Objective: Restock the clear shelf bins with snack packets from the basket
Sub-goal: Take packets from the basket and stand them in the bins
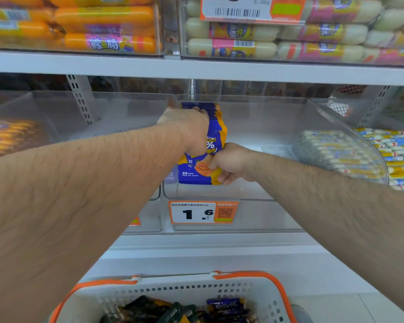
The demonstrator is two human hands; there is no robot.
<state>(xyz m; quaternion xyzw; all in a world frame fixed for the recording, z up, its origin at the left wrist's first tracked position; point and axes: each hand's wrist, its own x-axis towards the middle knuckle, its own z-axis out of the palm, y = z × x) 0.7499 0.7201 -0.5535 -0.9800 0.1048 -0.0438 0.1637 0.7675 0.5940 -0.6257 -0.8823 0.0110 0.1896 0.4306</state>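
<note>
while both hands point(203, 145) grip them, glossy flat packets point(202, 164) stand upright.

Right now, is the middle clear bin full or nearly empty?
Nearly empty: the clear bin shows bare walls around the blue packets both hands hold.

1. The white metal lower shelf point(219, 238) carries clear plastic bins side by side; the middle clear bin point(254, 194) bears an orange-and-white price tag point(202, 212) on its front.
2. The white upper shelf board point(196, 68) carries clear bins of orange sausage sticks point(103, 19) and pale sausage sticks point(231, 31).
3. The pale tiled floor point(336, 306) carries a white plastic basket with orange rim point(173, 290).
</note>
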